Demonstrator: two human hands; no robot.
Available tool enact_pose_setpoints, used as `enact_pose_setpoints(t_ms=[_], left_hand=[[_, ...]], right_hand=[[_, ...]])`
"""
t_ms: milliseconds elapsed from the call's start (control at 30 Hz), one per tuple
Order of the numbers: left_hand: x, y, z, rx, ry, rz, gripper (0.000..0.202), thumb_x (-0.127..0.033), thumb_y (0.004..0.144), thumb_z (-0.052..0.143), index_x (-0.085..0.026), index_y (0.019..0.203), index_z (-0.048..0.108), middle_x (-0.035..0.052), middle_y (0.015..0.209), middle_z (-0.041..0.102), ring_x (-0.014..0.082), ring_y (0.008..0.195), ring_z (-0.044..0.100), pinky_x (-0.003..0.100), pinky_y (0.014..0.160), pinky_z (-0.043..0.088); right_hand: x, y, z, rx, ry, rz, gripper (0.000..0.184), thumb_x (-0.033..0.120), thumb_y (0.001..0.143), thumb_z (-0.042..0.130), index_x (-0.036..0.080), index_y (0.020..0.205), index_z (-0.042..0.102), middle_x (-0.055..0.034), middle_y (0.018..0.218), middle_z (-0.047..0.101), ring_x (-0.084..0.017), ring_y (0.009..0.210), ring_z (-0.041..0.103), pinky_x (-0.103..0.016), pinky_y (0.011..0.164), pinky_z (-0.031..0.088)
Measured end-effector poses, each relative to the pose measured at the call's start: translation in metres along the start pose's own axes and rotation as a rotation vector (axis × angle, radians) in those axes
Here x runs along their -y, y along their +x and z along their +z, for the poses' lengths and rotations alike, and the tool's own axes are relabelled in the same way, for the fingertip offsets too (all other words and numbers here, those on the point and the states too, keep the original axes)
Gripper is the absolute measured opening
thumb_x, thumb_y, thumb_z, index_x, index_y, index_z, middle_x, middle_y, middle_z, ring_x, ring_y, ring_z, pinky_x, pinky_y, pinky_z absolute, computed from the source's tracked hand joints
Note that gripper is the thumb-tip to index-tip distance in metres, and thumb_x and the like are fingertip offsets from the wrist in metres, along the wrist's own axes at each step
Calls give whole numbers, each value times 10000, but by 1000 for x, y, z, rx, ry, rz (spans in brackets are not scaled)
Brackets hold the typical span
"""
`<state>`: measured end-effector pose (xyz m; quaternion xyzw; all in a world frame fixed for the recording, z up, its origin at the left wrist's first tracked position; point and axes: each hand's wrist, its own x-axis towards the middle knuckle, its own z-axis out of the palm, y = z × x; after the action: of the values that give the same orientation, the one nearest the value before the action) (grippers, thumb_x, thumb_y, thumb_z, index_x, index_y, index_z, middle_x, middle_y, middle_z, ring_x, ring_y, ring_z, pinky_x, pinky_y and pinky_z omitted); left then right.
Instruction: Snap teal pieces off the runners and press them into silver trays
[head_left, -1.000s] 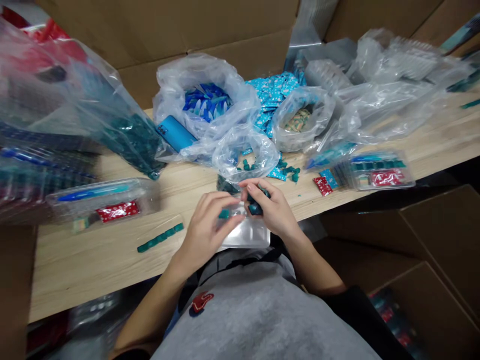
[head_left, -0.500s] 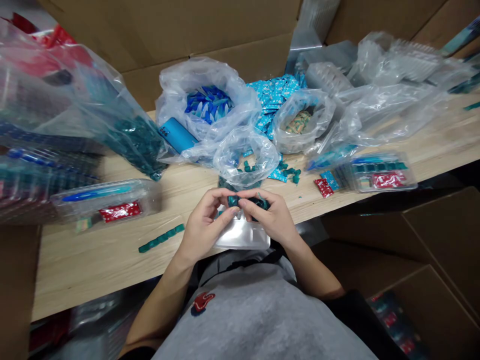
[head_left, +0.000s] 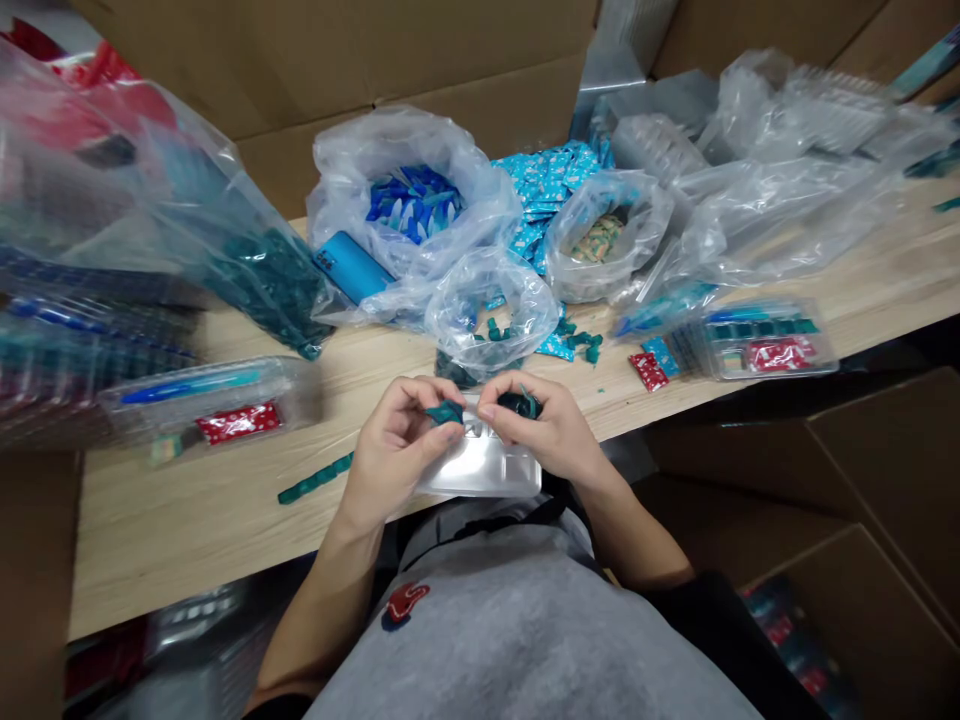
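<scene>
Between the thumb and fingers of my left hand [head_left: 397, 435] is a small teal piece [head_left: 444, 412], its exact kind unclear. My right hand [head_left: 551, 428] is closed around a dark teal bunch [head_left: 521, 403], partly hidden by the fingers. A narrow gap separates the two sets of fingertips. Beneath them a clear plastic tray [head_left: 484, 472] sits at the table's front edge. On the wood left of my left hand lies a strip of joined teal pieces [head_left: 315, 479]. Just beyond my hands stands an open clear bag [head_left: 525, 300] with teal pieces.
Behind are a bag of blue tapered pieces [head_left: 416, 205], a blue phone [head_left: 352, 267], blue packets [head_left: 547, 190] and a bag of beige-green pieces [head_left: 600, 240]. Filled clear packs stand left [head_left: 210, 400] and right [head_left: 772, 345]. Cardboard boxes [head_left: 885, 450] are below right.
My hands have parted slightly, the left one shifting left with the teal piece in its fingers. The right hand still holds the dark teal bunch.
</scene>
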<state>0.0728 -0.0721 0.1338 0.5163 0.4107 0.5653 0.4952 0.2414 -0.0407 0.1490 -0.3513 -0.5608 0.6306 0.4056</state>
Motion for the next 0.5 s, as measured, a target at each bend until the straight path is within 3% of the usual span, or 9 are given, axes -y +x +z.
enact_pose_setpoints(t_ms=[167,333,500], left_hand=[[2,0,-9,-6,3,-99,318,-411,721,817,-189,747,592,17,840,589,126,767,556,228,692,480],[0,0,-11,-21,33,-179,309,-428,733,798,-187,733,605,13,806,585,122,717,538,227,642,479],[-1,2,-11,-72,82,-166,263,-422,749,783,-196,794,655,30,874,650,132,767,586,231,665,507]], right_hand=[[-3,4,0,-54,49,-7,125,285,854,587,165,822,598,66,616,506,-50,505,440,-215,513,364],[-3,7,1,84,93,63,153,287,832,623,163,922,622,81,578,508,-56,496,441,-208,494,345],[-2,9,-5,126,132,118,197,333,820,650,168,927,652,80,542,508,-64,496,436,-221,511,330]])
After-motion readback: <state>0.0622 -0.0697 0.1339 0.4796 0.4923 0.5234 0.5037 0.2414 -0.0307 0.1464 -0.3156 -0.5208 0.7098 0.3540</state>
